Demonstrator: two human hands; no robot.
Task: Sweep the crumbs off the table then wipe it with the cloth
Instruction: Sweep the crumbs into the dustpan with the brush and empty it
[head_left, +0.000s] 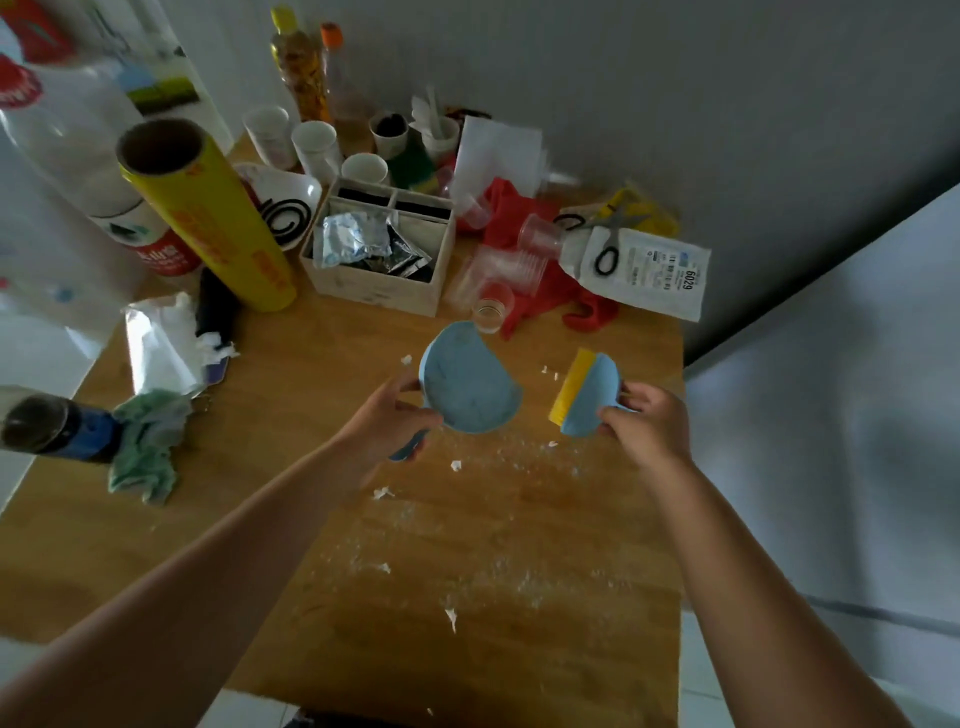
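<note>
While white crumbs (498, 566) lie scattered over the bare near half of the wooden table (597, 649), we hold both sweeping tools up over its middle. Our left hand (397, 415) is closed around the handle of the blue dustpan (467, 387), whose pan spreads out at one o'clock from the hand, its hollow turned toward us. Our right hand (647, 421) pinches the blue back of the small brush (584, 397), thumb and fingers closed on it; the brush sits at nine o'clock from that hand, its yellow bristles on the side facing the dustpan. The two tools are near each other but apart. Most crumbs lie at six o'clock from the dustpan, with a few larger flakes just beside it at ten o'clock and between the tools. The green cloth (148, 447) lies crumpled at the table's left edge, at nine o'clock, well apart from our left hand. Beyond the dustpan at twelve o'clock stand a clear cup (491, 310) and a white box (379, 249), with a yellow roll (208, 218) leaning at eleven o'clock.
</note>
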